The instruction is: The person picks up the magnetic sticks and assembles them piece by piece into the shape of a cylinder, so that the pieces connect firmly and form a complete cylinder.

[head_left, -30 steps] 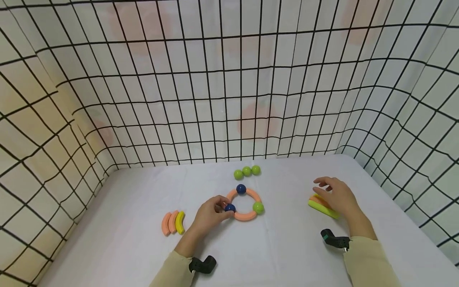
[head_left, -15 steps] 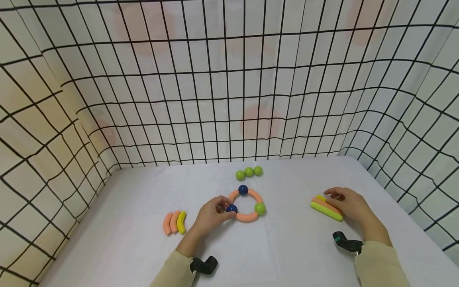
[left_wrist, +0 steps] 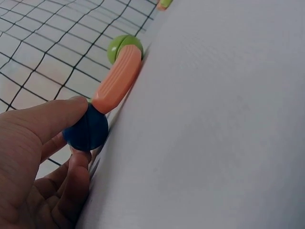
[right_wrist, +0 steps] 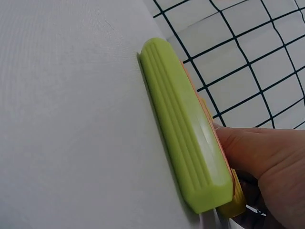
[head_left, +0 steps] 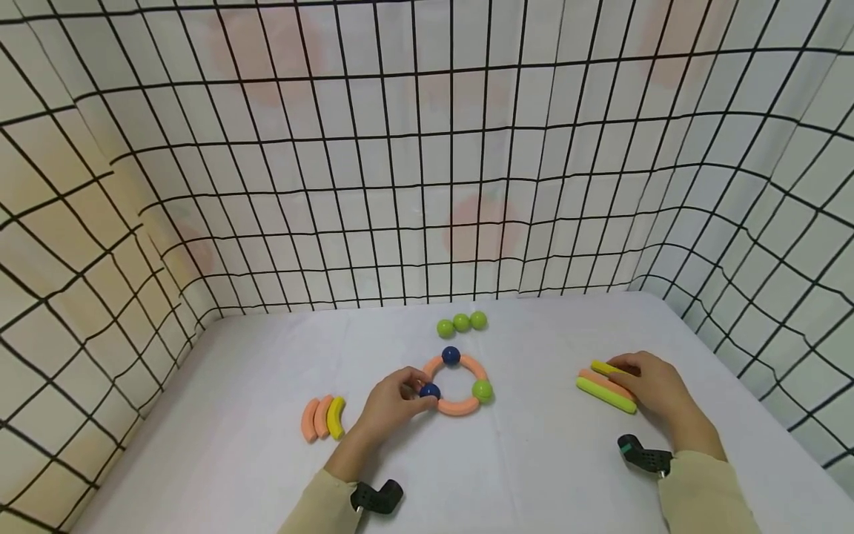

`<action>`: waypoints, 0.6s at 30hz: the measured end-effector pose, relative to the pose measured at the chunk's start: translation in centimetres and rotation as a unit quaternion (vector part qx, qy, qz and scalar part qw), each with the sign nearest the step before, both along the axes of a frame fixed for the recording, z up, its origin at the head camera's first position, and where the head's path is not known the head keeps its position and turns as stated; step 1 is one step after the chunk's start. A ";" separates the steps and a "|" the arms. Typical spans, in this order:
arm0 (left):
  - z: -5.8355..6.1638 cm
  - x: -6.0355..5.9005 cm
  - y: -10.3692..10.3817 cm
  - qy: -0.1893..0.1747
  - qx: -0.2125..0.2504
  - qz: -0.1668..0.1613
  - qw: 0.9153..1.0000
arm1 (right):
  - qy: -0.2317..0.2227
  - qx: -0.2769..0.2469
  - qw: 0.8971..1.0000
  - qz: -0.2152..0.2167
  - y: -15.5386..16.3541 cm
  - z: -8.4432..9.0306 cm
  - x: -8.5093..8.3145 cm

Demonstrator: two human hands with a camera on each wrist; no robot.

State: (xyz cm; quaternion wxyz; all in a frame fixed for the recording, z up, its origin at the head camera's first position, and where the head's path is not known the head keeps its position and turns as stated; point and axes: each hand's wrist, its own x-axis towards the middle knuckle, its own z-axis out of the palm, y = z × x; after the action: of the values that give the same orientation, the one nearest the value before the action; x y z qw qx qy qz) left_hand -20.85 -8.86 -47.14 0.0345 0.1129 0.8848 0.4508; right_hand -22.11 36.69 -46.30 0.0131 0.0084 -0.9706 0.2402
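My left grip (head_left: 389, 400) pinches the nearer blue ball (left_wrist: 89, 131), my right grip (head_left: 654, 382) the yellow stick (head_left: 603, 367). I'd lift without nudging the orange stick (head_left: 593, 377).

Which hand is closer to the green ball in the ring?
The person's left hand. It pinches a blue ball across the ring from the green ball; the right hand is farther off to the right, at a straight yellow stick.
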 end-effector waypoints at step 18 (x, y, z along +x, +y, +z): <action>-0.4 -0.3 -0.2 -0.005 0.007 -0.006 1.000 | 0.029 -0.030 0.998 -0.048 -1.1 0.8 0.2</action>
State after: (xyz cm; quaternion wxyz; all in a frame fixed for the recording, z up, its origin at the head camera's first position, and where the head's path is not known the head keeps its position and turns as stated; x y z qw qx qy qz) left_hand -21.19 -9.05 -47.53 0.0413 0.1161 0.8805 0.4578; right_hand -21.91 35.61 -45.55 0.0533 -0.0317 -0.9616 0.2675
